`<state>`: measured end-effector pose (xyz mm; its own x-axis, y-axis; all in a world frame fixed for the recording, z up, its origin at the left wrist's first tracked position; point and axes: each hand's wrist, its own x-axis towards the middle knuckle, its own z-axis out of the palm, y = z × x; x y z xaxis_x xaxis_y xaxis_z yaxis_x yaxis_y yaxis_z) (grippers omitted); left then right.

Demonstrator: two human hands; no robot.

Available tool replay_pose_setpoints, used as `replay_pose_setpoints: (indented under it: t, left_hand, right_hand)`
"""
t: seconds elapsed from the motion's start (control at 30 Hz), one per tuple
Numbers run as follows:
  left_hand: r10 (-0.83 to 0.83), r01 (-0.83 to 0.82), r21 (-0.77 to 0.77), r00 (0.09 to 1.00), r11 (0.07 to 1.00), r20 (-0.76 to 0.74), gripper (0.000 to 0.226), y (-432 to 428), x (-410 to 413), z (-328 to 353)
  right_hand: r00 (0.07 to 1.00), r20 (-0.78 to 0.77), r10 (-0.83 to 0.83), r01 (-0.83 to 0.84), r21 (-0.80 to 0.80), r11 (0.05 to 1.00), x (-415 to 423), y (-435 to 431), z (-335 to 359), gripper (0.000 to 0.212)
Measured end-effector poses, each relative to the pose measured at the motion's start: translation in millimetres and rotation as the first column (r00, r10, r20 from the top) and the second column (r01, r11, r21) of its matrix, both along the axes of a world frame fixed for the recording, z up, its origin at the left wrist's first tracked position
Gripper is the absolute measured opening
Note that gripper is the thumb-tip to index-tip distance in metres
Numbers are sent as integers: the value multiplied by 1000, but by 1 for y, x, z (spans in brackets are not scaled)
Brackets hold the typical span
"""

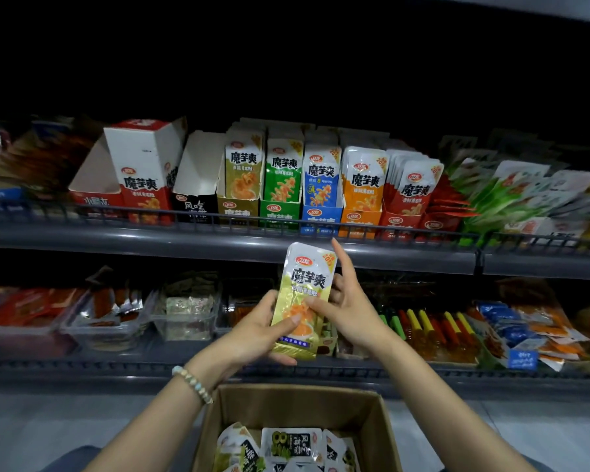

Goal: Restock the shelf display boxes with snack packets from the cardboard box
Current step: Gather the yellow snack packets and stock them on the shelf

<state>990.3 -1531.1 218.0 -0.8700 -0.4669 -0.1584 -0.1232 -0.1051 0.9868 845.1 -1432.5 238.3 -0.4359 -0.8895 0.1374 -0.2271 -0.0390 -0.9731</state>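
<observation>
- Head view: left hand (pixel 259 330) grips the lower half of a yellow-green snack packet (pixel 304 294), thumb across the front, fingers curled behind.
- right hand (pixel 346 308) pinches the packet's right edge, thumb on the front, index finger sticking straight up.
- packet's upright in mid-air, just below the upper shelf (pixel 116 238) with its display boxes (pixel 280 212), above the cardboard box (pixel 382 424).
- cardboard box is cut off at the bottom; loose packets (pixel 292 444) inside, labels hard to read.

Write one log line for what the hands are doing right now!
step: restocking | left hand: holds yellow packet | right hand: pinches same packet | cardboard box: open, packets inside | status: not yet shelved
</observation>
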Motion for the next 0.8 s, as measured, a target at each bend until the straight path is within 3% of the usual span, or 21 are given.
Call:
replay_pose_setpoints:
  t: [0.17,0.33,0.57,0.63,0.73,0.8]
  left_hand:
    - [46,-53,-102,996,993,-73,26,-5,6,11]
    - [133,-147,-89,981,985,-141,29,-24,13,30]
    - [235,-274,-139,940,952,-246,21,-71,12,75]
    - [327,-400,-230,897,887,-298,19,-91,10,87]
    - [476,-590,-503,807,632,-349,29,-126,10,96]
    - [487,-597,-628,793,500,-367,36,-146,10,99]
  right_hand:
    - [993,-49,111,-105,114,988,-5,-13,31,97]
    - [986,-66,154,-140,176,974,-1,-41,63,93]
    - [995,-48,88,-83,83,993,-9,-86,104,92]
    - [995,-97,15,-14,6,1000,-15,-101,119,92]
    - [979,-187,-83,60,-126,990,-25,-125,138,90]
    - [968,-207,-140,100,-191,976,-31,-144,146,89]
